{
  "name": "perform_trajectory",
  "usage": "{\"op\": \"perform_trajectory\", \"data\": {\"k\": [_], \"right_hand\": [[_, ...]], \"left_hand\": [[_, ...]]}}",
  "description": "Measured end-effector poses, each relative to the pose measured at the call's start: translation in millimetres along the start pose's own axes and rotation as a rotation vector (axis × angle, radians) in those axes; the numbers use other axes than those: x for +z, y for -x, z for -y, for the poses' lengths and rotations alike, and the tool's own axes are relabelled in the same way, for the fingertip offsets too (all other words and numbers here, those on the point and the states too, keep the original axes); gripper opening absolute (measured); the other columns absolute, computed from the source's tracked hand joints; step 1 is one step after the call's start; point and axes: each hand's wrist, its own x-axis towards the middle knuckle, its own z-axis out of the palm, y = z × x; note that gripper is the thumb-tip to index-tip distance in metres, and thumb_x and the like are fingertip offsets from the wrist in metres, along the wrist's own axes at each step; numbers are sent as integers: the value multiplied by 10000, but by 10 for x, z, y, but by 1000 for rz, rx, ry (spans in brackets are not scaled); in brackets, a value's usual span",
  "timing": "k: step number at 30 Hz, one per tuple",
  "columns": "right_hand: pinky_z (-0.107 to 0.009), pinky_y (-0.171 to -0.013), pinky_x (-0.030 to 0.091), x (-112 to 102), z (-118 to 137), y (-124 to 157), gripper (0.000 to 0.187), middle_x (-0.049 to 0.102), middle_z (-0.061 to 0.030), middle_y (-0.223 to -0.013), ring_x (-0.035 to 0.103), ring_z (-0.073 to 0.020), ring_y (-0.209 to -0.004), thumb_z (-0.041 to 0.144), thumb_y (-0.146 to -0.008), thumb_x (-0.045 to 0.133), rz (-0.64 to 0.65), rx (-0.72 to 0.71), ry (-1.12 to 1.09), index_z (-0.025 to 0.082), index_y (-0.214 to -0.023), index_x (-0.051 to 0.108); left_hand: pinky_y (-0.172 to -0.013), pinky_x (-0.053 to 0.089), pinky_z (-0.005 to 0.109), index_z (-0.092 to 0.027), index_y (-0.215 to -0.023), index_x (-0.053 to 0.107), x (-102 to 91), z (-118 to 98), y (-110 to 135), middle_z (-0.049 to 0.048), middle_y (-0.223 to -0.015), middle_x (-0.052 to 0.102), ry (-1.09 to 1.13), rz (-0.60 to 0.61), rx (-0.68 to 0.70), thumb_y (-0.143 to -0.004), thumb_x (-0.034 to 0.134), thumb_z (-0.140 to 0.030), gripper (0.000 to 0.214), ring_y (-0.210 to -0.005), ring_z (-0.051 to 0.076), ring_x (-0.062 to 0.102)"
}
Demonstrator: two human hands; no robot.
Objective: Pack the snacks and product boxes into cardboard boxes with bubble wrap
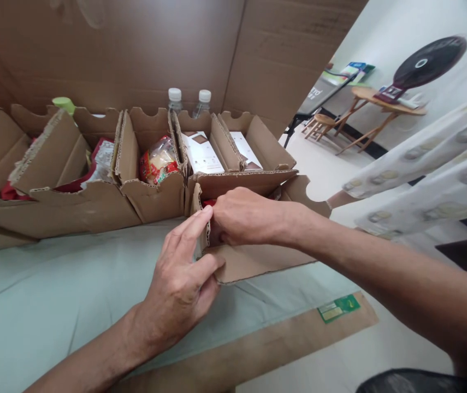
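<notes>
A cardboard box (258,265) with a low front wall lies in front of a row of similar boxes. My left hand (184,267) grips its left front corner, fingers along the end wall and thumb at the front wall. Inside that box, my right hand (245,215) is closed and pointing down near the left end. Its fingertips are hidden, so what they hold cannot be made out. A small red item (209,202) shows beside the knuckles. Further right, the forearm crosses over the box and covers much of its inside.
Behind stand cardboard bins holding a red-and-clear snack packet (159,162), white boxes (202,153) and a dark red packet (100,164). Two white-capped bottles (175,98) rise behind them. A green card (338,309) lies at the table's front edge. A fan (421,65) stands far right.
</notes>
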Motion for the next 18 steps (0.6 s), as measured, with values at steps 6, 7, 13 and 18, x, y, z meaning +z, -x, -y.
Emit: {"op": "perform_trajectory", "data": {"k": [6,7,13,18], "right_hand": [[-282,-617,360,1,-154,130,305,785,-64,-1004,694,-202,-817,219,-908,602,114,-24,-137,216,-1174,751],[-277,-623,364,4,-170,137,307,784,-47,-1000,688,-191,-813,227,-913,601,122,-34,-184,237,-1181,751],[-286,-582,316,69,-161,44,266,784,-87,-941,676,-195,-761,209,-895,579,111,20,-129,185,-1064,782],[-271,-651,368,111,-193,64,300,792,-20,-1004,685,-183,-823,231,-906,604,107,-21,-224,287,-1150,770]], "left_hand": [[-1163,448,519,-192,-899,665,-8,8,-19,144,-1640,413,19,0,-8,-790,591,44,270,-1490,321,446],[-1164,447,518,-190,-896,668,-7,8,-22,146,-1636,420,18,1,-7,-787,593,42,268,-1487,322,450],[-1146,455,535,-195,-906,668,6,21,-31,153,-1629,431,11,-10,-22,-782,611,40,272,-1473,327,466],[-1145,463,549,-209,-908,658,10,19,-35,133,-1630,442,16,-10,-14,-788,600,28,272,-1474,324,471]]}}
